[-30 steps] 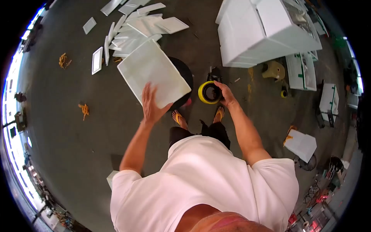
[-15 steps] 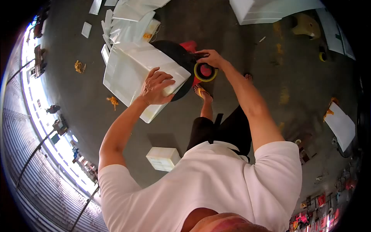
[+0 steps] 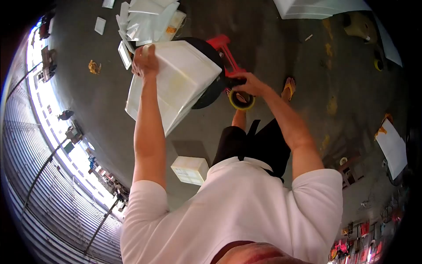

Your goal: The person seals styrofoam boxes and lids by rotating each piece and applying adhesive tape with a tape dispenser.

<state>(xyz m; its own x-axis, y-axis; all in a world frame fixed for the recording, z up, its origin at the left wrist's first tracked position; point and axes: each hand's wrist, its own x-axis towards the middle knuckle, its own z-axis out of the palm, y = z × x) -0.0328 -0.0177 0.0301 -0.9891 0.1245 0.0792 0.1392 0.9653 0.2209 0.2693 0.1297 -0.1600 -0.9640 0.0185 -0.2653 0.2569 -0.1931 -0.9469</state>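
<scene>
A white foam box [image 3: 187,72] rests tilted on a black round top [image 3: 210,96]. My left hand [image 3: 145,61] grips the box at its upper left edge, its fingers curled over the rim. Just right of the box, my right hand [image 3: 249,83] is closed round the black handle of a tape dispenser. Its roll of yellowish tape [image 3: 241,101] hangs below the hand, apart from the box. Part of a red frame [image 3: 228,55] shows beside the black top; how the two join is hidden.
White foam panels [image 3: 149,24] are piled beyond the box. A smaller white box [image 3: 190,170] sits on the floor near my body. Crumpled yellow tape [image 3: 94,67] lies at the left. A large white block [image 3: 316,9] stands at upper right, and a white panel [image 3: 391,147] lies far right.
My left hand has moved from the box's near side to its upper left edge, and the box has turned. My right hand and the tape dispenser have come slightly nearer my body.
</scene>
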